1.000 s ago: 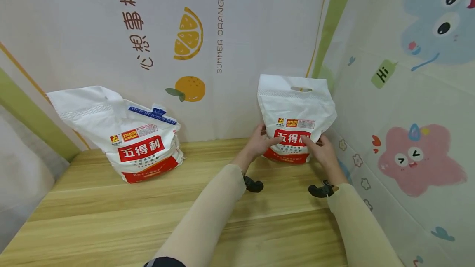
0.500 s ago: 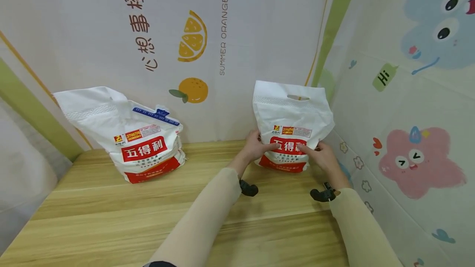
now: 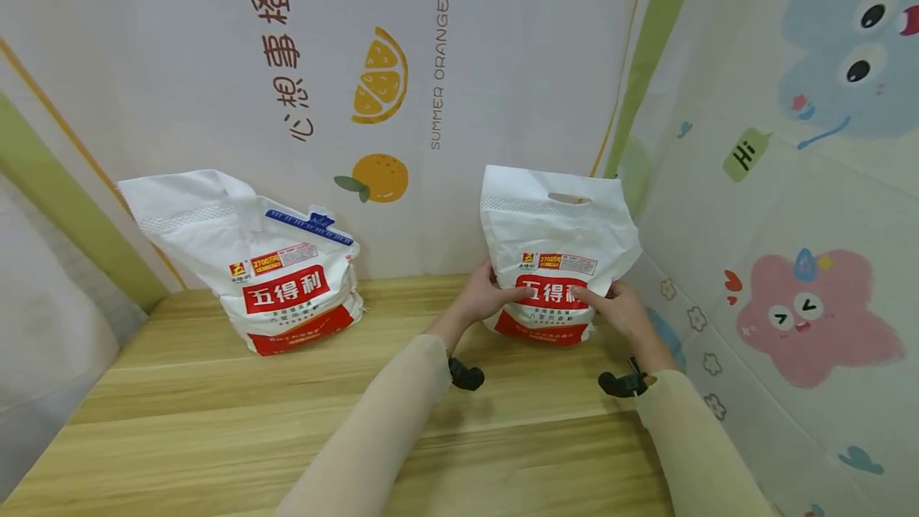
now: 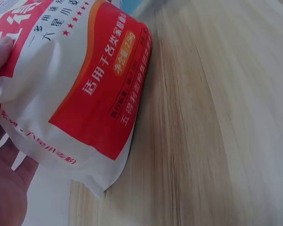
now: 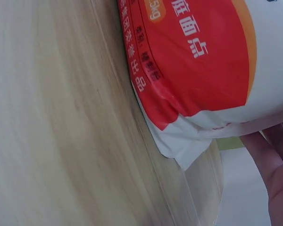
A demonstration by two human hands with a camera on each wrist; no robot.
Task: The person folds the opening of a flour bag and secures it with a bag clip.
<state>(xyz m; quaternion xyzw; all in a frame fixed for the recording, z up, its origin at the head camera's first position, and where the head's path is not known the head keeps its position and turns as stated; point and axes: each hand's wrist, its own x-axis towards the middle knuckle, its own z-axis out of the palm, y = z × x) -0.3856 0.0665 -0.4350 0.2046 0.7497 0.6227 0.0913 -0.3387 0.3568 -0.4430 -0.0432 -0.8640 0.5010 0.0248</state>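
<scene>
A white flour bag (image 3: 556, 234) with red lettering panels stands at the right of the table, its cut-out handle at the top. My left hand (image 3: 487, 295) grips its left side, thumb across the front and fingers round behind. On the opposite side my right hand (image 3: 623, 316) holds it the same way, its thumb on the red label. In the left wrist view the bag's red lower panel (image 4: 104, 89) leans close over the wood. The right wrist view shows the bag's bottom corner (image 5: 184, 146) right at the tabletop, with the right fingers (image 5: 266, 155) against its side.
A second flour bag (image 3: 287, 297) of the same print sits at the left of the wooden table (image 3: 301, 437), with a blue strip (image 3: 309, 227) along its slanted top. A printed curtain (image 3: 502, 62) hangs behind, and a cartoon-printed sheet (image 3: 790, 206) borders the right side.
Both hands have shifted the right-hand flour bag a little to the left and nearer to me. The left bag keeps its place; the head view has tilted slightly.
</scene>
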